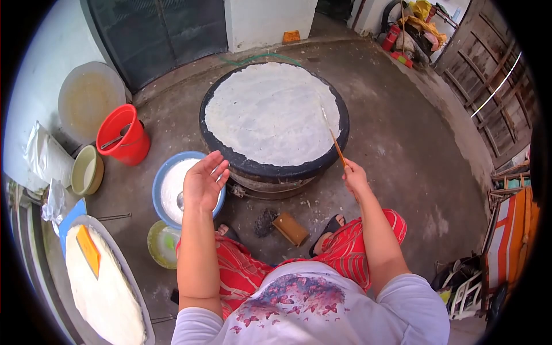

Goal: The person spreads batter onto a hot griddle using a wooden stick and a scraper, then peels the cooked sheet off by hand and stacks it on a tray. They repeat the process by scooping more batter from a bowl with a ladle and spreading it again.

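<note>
A thin white sheet (270, 112) covers most of a large round black griddle (215, 146) in front of me. My right hand (355, 175) is closed around the handle of a long thin stick (337, 148), whose pale far end lies over the right side of the sheet. Palm up and fingers spread, my left hand (206, 179) holds nothing. It is at the griddle's near left edge, above a blue basin (159, 190) of white batter or powder (174, 187). A ladle (180, 200) rests in the basin, partly hidden by my left hand.
To the left stand a red bucket (127, 144), an olive bowl (87, 171) and a green bowl (159, 244). A stack of white sheets (100, 293) bears an orange scraper (88, 251). A brown block (290, 229) lies between my feet.
</note>
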The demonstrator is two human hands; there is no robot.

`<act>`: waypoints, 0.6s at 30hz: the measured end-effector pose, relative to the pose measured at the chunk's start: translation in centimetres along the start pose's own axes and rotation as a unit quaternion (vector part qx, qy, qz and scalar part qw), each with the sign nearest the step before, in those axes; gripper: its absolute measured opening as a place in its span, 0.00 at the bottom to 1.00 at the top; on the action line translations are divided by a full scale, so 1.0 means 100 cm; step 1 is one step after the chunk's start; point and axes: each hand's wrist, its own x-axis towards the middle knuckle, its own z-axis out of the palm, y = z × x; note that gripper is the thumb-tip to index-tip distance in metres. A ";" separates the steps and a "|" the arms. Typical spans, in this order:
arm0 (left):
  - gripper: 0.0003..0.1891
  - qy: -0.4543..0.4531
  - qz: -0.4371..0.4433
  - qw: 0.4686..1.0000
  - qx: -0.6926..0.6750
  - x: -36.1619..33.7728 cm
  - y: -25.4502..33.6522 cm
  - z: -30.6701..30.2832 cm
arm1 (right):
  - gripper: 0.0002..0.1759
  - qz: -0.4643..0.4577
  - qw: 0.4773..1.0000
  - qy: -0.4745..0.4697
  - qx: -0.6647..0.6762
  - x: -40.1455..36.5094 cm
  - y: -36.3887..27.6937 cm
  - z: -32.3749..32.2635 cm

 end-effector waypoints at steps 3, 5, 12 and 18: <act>0.17 -0.001 0.000 1.000 0.003 -0.001 0.000 0.002 | 0.19 0.013 0.999 0.006 -0.029 0.002 -0.015 0.012; 0.15 0.007 -0.005 1.000 -0.011 0.000 0.000 0.002 | 0.19 0.022 0.999 0.005 -0.029 -0.003 -0.022 0.014; 0.17 -0.003 0.010 1.000 -0.002 -0.002 0.001 0.001 | 0.19 0.004 0.999 -0.012 -0.038 -0.011 -0.025 0.010; 0.17 0.000 0.004 1.000 -0.005 -0.002 0.000 0.001 | 0.19 -0.037 0.996 0.002 -0.084 -0.013 -0.012 0.004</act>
